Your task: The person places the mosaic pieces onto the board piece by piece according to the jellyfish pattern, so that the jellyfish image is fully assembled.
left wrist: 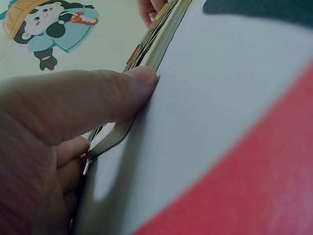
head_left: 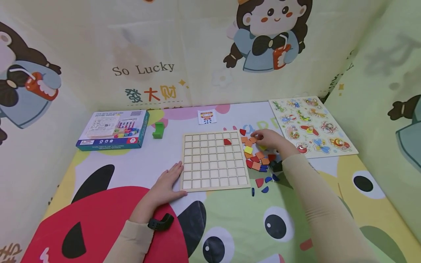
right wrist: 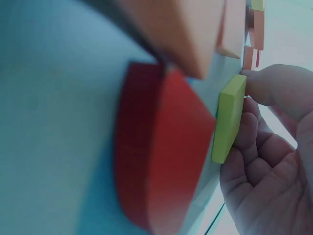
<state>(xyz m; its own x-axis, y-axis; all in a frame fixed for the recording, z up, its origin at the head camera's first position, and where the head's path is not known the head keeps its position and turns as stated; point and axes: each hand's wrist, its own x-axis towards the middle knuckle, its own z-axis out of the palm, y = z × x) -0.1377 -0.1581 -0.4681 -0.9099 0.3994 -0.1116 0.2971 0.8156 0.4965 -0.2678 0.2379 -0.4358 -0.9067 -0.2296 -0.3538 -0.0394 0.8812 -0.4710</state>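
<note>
Creased cream cloth [head_left: 204, 84] hangs across the top of the head view, printed with three cartoon figures, the one at the right edge cut off; below it spreads a smooth tabletop cover [head_left: 154, 157] in red, green, yellow and white. One square board [head_left: 214, 189], pale and wood-like, lies at the centre of the frame, ridged into what I count as seven rows of seven cells. One red quarter-round piece [head_left: 227, 142] sits in a cell toward its upper right. Left hand [head_left: 166, 184] lies at the board's lower-left corner, fingers extended along the side, thumb against the near edge; a single black band [head_left: 161, 222] circles that wrist. Right hand [head_left: 271, 140] is right of centre, over a heap of flat pieces [head_left: 256, 162] beside the board; its thumb and fingertips come together near orange squares, but whether they pinch one I cannot tell. The heap mixes orange, red, yellow and blue, too crowded to count; below it lie four blue half-discs [head_left: 265, 189] and one red wedge [head_left: 259, 182]. In the right wrist view, one yellow-green square slab [right wrist: 229, 120] with crisp edges shows just beside the fingers. Farther off are one glossy box [head_left: 112, 129] at left, one notched green block [head_left: 158, 130], one small printed card [head_left: 207, 117] at upper centre, and one panel [head_left: 332, 149] bearing twelve little creatures at upper right.
</note>
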